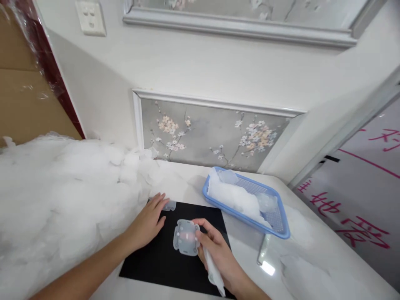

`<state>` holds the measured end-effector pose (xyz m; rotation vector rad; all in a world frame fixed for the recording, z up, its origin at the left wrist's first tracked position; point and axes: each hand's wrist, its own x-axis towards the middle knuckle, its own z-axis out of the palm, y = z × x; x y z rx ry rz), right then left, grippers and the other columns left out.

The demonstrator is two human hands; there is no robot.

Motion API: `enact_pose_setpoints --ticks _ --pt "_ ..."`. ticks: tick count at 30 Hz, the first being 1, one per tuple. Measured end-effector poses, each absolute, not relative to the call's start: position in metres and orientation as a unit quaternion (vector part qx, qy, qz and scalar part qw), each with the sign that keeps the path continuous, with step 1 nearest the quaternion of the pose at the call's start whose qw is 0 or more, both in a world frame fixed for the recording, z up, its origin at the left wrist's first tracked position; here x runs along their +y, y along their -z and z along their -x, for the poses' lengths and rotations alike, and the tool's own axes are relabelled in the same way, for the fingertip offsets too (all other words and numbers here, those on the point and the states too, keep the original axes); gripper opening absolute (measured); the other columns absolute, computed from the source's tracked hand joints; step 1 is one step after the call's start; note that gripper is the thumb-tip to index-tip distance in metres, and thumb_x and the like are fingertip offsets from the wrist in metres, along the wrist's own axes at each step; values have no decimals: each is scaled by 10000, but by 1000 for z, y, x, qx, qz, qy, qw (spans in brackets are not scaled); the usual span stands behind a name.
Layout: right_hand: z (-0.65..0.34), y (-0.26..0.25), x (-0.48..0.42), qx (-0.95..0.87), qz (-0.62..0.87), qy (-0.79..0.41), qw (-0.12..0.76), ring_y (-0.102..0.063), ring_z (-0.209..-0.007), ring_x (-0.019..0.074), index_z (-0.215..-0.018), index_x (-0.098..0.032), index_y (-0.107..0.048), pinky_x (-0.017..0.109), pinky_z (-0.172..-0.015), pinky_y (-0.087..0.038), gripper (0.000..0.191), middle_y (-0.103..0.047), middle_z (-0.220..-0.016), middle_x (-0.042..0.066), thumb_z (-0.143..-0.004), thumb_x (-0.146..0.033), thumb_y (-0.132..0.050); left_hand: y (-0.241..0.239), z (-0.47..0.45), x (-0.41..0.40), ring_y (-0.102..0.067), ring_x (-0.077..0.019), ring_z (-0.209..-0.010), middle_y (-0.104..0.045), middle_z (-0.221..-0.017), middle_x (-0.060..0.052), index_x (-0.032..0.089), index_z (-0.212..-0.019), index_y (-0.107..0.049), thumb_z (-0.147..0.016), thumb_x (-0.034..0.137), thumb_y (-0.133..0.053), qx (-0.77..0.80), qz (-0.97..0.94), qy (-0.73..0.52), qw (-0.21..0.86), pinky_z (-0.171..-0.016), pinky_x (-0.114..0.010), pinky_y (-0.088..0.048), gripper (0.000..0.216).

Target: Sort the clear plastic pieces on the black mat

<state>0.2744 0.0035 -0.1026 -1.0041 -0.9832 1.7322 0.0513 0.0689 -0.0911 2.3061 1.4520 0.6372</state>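
My right hand (218, 252) pinches a translucent, roughly square plastic piece (186, 237) with notched, rounded edges by its right side. Fingers show faintly through it. More whitish, thin pieces (213, 268) stick out below, held in the same hand's palm. My left hand (150, 225) lies with its fingers stretched out at the upper left of a black mat (156, 262). Its fingertips touch or cover part of another translucent piece (170, 205) on the mat's far edge. The left fingers partly hide that piece.
A big heap of whitish translucent pieces (75, 200) covers the table's left side. A blue basket (250, 177) with similar pieces stands at the back right. Behind is a wall with a floral panel (203, 133); a board with red writing (350, 200) stands right.
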Motion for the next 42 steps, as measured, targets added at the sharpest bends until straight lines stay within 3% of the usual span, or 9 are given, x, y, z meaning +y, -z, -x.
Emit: enact_pose_setpoints --ticks 7,13,19,24,27,31,38,40,42 --pt "-280 103 12 -321 354 -743 468 -289 -292 51 -1103 -143 -501 183 -365 -191 686 -445 -381 -87 -604 -524 -776 75 -74 92 -617 -252 -935 -669 -937 -100 158 -921 -621 -861 61 -446 460 -883 -95 -5 -862 -409 -446 209" --pt "-282 102 12 -287 352 -752 477 -318 -356 43 -1066 -168 -572 171 -384 -223 604 -481 -468 -71 -586 -450 -808 65 -79 44 -567 -175 -631 -540 -714 -10 181 -804 -493 -906 441 -440 597 -602 -304 435 -509 -274 -454 285" --pt "-285 106 15 -332 420 -665 521 -433 -522 71 -802 -138 -624 186 -490 -329 545 -513 -603 -13 -644 -649 -732 67 -71 24 -644 -262 -1017 -649 -1100 -111 167 -1145 -564 -857 471 -594 456 -380 -340 730 -807 -335 -522 420" --pt "-293 112 18 -442 457 -570 521 -253 -499 62 -552 -186 -271 210 -475 -239 625 -301 -527 -54 -669 -588 -735 72 -64 26 -547 -336 -1194 -569 -1295 -170 140 -1283 -534 -914 582 -431 331 -303 -307 839 -1021 -528 -396 585" --pt "-294 114 15 -531 481 -488 498 -291 -528 81 -590 -197 -253 216 -501 -279 526 -328 -564 -44 -753 -444 -688 76 -61 27 -538 -349 -1204 -549 -1325 -182 136 -1301 -519 -906 628 -397 302 -293 -311 852 -1047 -554 -349 642" --pt "-289 119 8 -662 495 -341 449 -446 -559 110 -874 -195 -535 243 -551 -417 61 -473 -696 -11 -834 -242 -534 78 -61 26 -546 -352 -1197 -559 -1306 -202 137 -1351 -463 -898 666 -361 278 -289 -312 861 -1056 -562 -321 704" --pt "-282 120 1 -770 412 -252 417 -640 -840 145 -1230 -250 -576 277 -744 -555 372 -497 -1342 134 -886 -178 -455 74 -66 20 -570 -329 -1163 -575 -1272 -185 146 -1327 -487 -917 664 -296 259 -317 -296 863 -1053 -549 -330 687" --pt "-279 116 -2 -776 388 -289 404 -651 -864 152 -1118 -233 -651 282 -775 -551 297 -508 -1357 132 -910 -217 -438 74 -66 19 -553 -331 -1187 -565 -1290 -180 154 -1346 -480 -909 688 -258 269 -352 -282 851 -1049 -547 -345 725" --pt "-275 111 -4 -732 414 -371 394 -639 -698 137 -965 -199 -684 264 -667 -548 276 -650 -1110 127 -933 -333 -444 76 -64 20 -555 -321 -1181 -578 -1281 -162 188 -1378 -464 -901 694 -284 333 -445 -285 781 -1047 -537 -359 718"
